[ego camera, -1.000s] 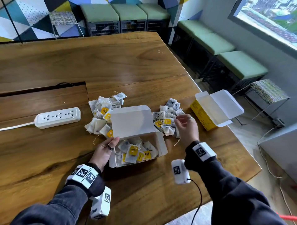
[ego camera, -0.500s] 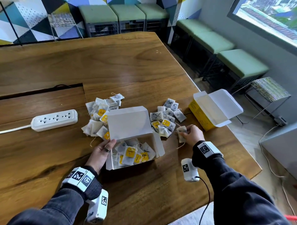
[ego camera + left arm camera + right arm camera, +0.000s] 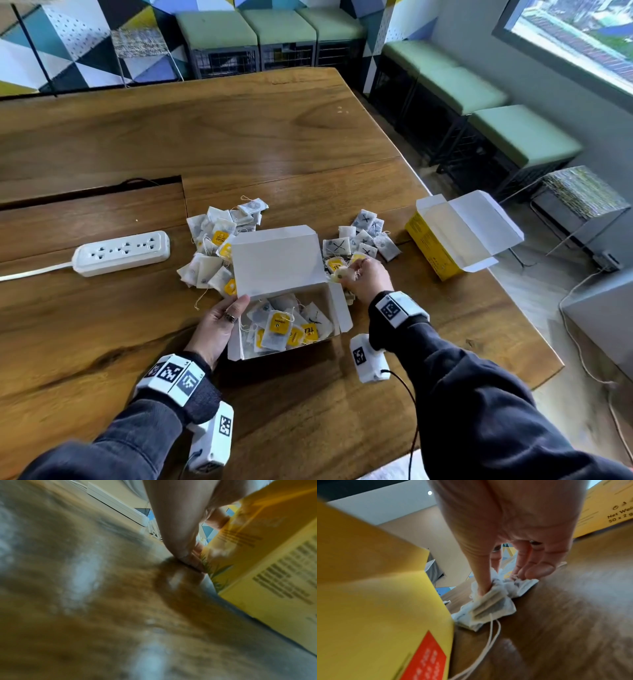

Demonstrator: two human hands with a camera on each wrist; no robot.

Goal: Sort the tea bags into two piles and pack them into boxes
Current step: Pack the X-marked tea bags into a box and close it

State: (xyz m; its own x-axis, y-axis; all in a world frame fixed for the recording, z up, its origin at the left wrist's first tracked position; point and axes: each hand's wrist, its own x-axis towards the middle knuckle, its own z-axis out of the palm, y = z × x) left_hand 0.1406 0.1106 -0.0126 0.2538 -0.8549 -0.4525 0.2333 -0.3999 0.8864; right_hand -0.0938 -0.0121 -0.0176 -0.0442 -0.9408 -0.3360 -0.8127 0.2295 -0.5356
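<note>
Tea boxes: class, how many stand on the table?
2: one open box in front of the person between both hands, holding tea bags; another open box at the table's right edge.

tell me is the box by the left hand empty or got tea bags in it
Not empty: the open box by the left hand holds tea bags.

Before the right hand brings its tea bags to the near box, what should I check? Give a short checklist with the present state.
1. Near box lid open: ok.
2. Left hand steadies the box's left side: ok.
3. Right hand grips tea bags in the right pile: ok.
4. Room left in the box: ok, tea bags only cover its bottom.
5. Strings free of other bags: cannot tell.
6. Gripped bags match the box's sort: cannot tell.
</note>
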